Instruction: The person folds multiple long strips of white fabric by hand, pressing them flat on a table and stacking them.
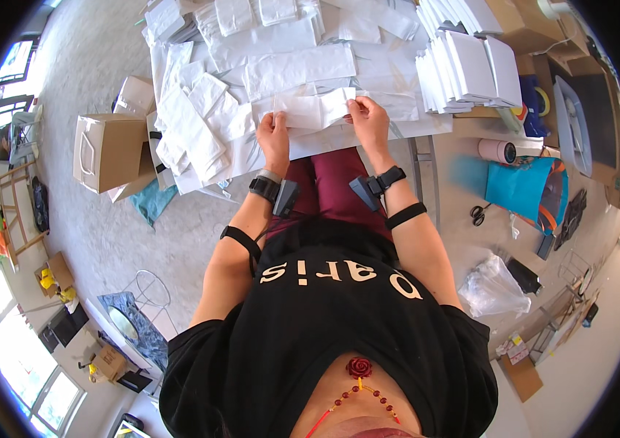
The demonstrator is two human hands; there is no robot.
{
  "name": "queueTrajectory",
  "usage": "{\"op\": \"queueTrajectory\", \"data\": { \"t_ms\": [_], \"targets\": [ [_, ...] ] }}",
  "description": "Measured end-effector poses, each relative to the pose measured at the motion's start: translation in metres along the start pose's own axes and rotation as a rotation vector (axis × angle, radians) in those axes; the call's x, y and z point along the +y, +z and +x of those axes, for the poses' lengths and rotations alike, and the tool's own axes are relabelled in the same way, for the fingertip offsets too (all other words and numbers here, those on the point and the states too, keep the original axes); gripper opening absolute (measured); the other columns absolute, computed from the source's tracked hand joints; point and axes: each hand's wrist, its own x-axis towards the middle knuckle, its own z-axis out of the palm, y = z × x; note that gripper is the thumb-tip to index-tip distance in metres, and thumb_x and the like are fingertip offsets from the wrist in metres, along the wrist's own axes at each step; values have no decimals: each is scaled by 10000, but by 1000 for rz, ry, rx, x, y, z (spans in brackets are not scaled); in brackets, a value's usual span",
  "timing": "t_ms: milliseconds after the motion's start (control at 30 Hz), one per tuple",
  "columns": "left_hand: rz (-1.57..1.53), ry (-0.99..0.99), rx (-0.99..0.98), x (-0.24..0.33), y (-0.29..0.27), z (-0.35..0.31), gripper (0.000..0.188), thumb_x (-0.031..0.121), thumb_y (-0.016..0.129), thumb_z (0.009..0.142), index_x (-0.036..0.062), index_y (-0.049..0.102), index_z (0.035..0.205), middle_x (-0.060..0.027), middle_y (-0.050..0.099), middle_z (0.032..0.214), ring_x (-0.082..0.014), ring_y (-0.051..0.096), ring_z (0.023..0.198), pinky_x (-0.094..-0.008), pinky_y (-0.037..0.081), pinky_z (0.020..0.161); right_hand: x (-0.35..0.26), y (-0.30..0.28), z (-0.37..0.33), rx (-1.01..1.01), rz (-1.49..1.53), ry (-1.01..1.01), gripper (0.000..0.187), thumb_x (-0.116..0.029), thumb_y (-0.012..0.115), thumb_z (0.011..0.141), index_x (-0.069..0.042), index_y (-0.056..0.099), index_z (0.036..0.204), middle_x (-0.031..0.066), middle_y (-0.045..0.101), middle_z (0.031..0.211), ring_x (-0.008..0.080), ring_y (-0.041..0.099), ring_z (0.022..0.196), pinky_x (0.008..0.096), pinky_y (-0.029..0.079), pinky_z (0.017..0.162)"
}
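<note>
A thin white folded sheet [304, 112] is stretched between my two hands over the near edge of the table. My left hand [274, 137] pinches its left end between thumb and fingers. At its right end, my right hand [370, 125] has thumb and fingers closed on the upper corner. Whether the sheet is paper or plastic, I cannot tell. Just beyond it lies a long flat white packet [299, 69]. A loose pile of similar white pieces [191, 131] spreads over the table left of my left hand.
The table's pale patterned cover [390, 77] shows between more white stacks. Upright bundles of white folded sheets [463, 73] stand at the right. Cardboard boxes [109, 152] sit left of the table. On the right are a pink cylinder [497, 151], a blue bag [518, 187] and black scissors [478, 214].
</note>
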Motion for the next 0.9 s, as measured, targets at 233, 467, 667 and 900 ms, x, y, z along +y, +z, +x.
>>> {"op": "queueTrajectory", "data": {
  "t_ms": [233,467,667,900],
  "targets": [
    [55,-18,46,1,2,-2,272,214,654,1000,-38,692,906,33,546,705,-69,435,653,-290,372,588,26,-26,14,97,-198,-59,164,-140,700,953,12,736,1004,139,768,846,244,755,759,361,577,727],
    [-46,-34,57,-7,-1,0,275,219,648,999,-38,672,905,44,493,681,-66,416,652,-293,361,580,35,-28,13,106,-273,-100,137,-100,709,939,11,712,1021,163,770,901,285,755,797,380,582,752],
    [393,192,217,17,-23,-15,221,201,723,922,-5,646,896,-75,624,891,-181,562,785,-353,454,691,36,-28,9,127,-325,-169,169,-75,714,924,6,676,1068,168,762,904,292,751,806,396,583,753],
    [589,475,136,13,-33,-19,170,39,772,803,14,616,865,-168,656,1077,-333,647,984,-395,529,864,26,-25,3,175,-288,-176,282,1,722,892,-23,571,1129,152,726,902,288,733,804,402,574,724]
  ]
}}
